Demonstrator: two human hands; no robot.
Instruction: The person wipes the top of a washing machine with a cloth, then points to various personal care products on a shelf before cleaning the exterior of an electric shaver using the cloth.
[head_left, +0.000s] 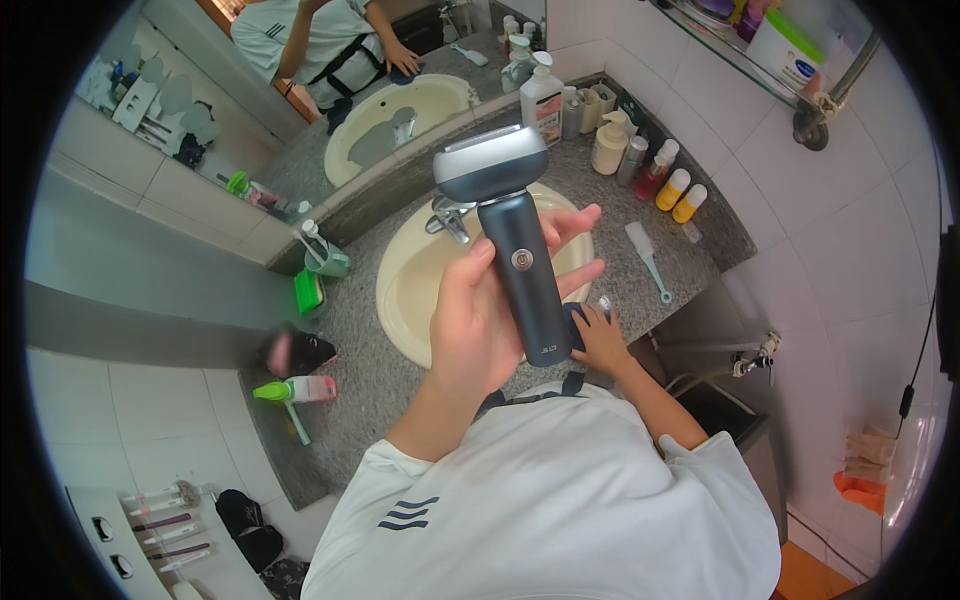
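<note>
Upright in my left hand (472, 315) is a dark blue-grey electric shaver (529, 281). Its silver foil head (491, 161) points up, and the round power button faces me. My thumb presses along the handle's left side, while two fingers stick out past its right side. Behind the shaver lies the cream oval washbasin (401, 307) with a chrome faucet (450, 219). My right hand (600, 337) rests at the basin's near right edge, fingers spread over a dark blue item (576, 319). Most of that item is covered, and whether I grip it is unclear.
A mirror (300, 135) spans the wall behind the grey stone counter (352, 442). Pump bottles (541, 97) and small bottles (673, 189) line the back right, near a pale blue-handled brush (651, 262). At left are a toothbrush cup (328, 260) and green soap box (307, 291). A glass shelf (739, 56) overhangs.
</note>
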